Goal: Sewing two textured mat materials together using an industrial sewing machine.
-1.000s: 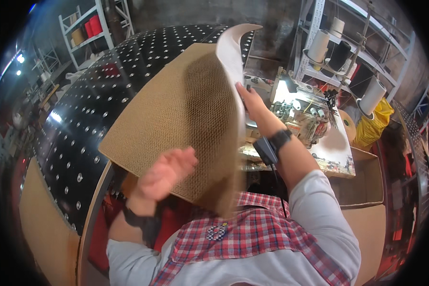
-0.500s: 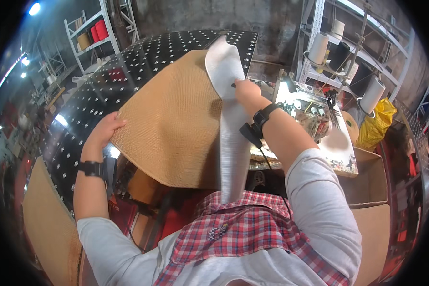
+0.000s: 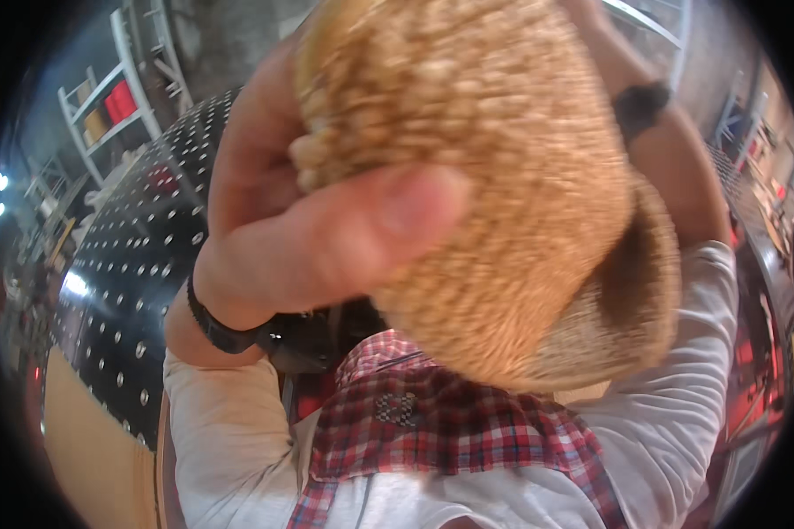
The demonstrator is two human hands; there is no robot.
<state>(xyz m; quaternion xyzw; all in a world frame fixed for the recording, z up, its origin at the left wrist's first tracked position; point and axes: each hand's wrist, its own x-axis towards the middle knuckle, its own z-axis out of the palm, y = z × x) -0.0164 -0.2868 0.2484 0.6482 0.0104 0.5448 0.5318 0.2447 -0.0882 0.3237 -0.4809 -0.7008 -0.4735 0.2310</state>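
Observation:
A tan, coarsely woven mat-like sheet (image 3: 485, 220) is held up very close, filling the upper middle of the view. It is curled over, and its greyer inner side shows at the lower right. My left hand (image 3: 326, 234) grips its left edge, with the thumb pressed flat on the woven face and the fingers behind. At the upper right my right hand (image 3: 591, 31) is mostly hidden behind the sheet; only the part near the black wrist strap shows, so its fingers cannot be made out. The near surface is blurred.
A black table with shiny metal studs (image 3: 141, 256) lies at the left. A tan board (image 3: 88, 432) stands at the lower left. White shelving (image 3: 119, 88) with red spools is at the far left. The raised sheet blocks the middle.
The sheet has come up from over the table to right before the view and is now curled. Both hands rose with it. The silvery-white side or strip no longer shows.

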